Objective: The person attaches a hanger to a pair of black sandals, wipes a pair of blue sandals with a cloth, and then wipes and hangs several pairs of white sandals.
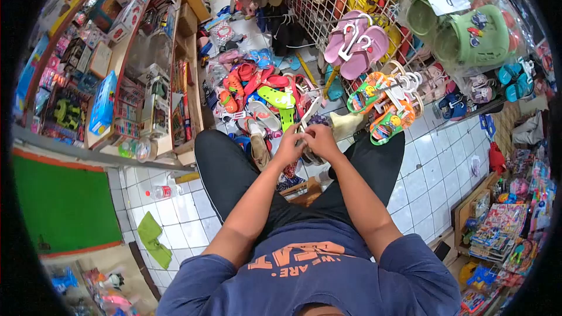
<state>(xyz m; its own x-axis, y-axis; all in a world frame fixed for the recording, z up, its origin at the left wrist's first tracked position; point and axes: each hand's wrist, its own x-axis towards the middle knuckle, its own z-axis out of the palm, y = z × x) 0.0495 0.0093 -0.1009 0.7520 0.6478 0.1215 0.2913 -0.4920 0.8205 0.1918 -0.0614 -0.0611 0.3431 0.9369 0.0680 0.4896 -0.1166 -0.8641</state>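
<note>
Both my hands meet between my knees, over a pile of footwear. My left hand is closed at the lower end of a pale, flat, narrow piece that sticks up past the fingers. Pressed against it from the other side, my right hand has its fingers pinched at the same end. I cannot tell whether this piece is a sandal or a hanger. Just beyond the hands lie a lime-green clog and a grey-white sandal. A tan shoe rests by my left wrist.
Pink flip-flops, colourful child's sandals and bagged green clogs hang on a wire rack to the right. Shelves of boxed toys stand left. A bottle and green cloth lie on the tiles.
</note>
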